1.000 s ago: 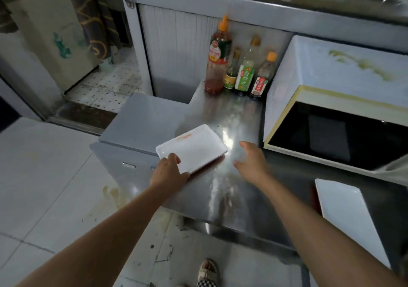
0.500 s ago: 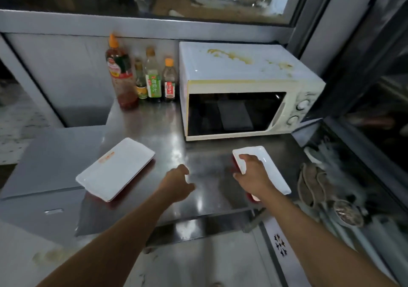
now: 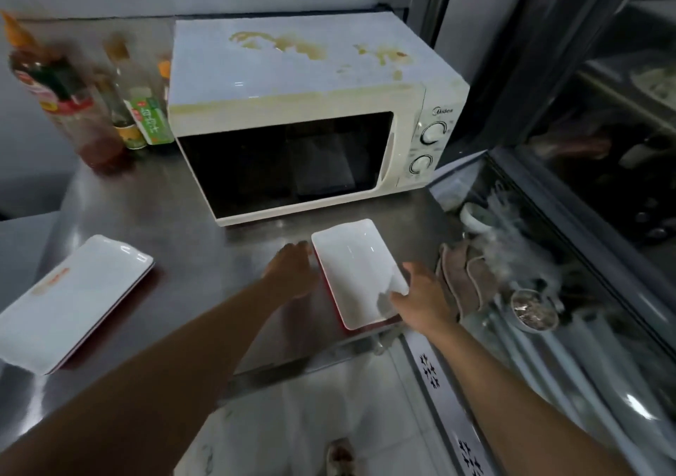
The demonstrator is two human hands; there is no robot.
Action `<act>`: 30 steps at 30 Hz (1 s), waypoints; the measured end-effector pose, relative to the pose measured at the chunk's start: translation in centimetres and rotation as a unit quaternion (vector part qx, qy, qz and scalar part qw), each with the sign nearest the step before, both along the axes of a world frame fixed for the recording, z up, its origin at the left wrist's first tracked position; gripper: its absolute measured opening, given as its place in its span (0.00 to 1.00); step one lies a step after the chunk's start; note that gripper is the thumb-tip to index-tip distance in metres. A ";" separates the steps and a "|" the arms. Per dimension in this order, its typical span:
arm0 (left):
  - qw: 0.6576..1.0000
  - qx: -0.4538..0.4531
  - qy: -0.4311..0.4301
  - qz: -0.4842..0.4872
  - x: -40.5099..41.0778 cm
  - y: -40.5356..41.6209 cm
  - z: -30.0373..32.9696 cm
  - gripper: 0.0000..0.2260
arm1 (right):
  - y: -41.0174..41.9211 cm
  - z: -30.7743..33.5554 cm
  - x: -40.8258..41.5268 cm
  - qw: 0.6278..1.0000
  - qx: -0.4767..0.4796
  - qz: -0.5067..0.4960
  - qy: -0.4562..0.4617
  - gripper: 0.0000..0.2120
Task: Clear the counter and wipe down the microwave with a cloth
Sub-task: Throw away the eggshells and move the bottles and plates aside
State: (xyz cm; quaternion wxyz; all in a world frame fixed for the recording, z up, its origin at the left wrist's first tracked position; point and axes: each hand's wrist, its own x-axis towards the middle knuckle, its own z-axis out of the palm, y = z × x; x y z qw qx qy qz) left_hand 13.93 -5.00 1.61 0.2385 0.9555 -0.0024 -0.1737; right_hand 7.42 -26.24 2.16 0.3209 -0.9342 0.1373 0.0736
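While both arms reach forward, left hand (image 3: 292, 274) and right hand (image 3: 420, 298) flank white tray (image 3: 356, 269), fingers relaxed

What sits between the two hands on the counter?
In the head view, the white plate in front of the microwave lies between the left hand and right hand.

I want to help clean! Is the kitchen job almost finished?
Not yet, nothing looks finished. Both hands, left hand and right hand, are at the sides of the small white plate. The other plate sits on the counter, and the microwave top has yellow stains.
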 end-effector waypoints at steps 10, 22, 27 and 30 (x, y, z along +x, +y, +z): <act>0.995 0.058 0.034 0.076 4.1 -3.7 -2.5 0.26 | -2.5 -3.5 2.1 0.999 -0.027 0.022 0.006 0.22; 0.991 -0.003 0.026 0.131 2.6 -3.5 -5.0 0.11 | -1.3 -5.7 3.9 0.998 -0.041 0.032 0.026 0.04; 0.991 0.037 0.020 0.129 1.2 -1.2 -4.9 0.07 | 1.2 -5.8 2.7 0.996 -0.021 0.052 0.073 0.09; 0.990 0.046 0.017 0.136 0.0 0.4 -4.9 0.08 | 2.7 -5.6 1.9 0.990 -0.025 0.091 0.107 0.12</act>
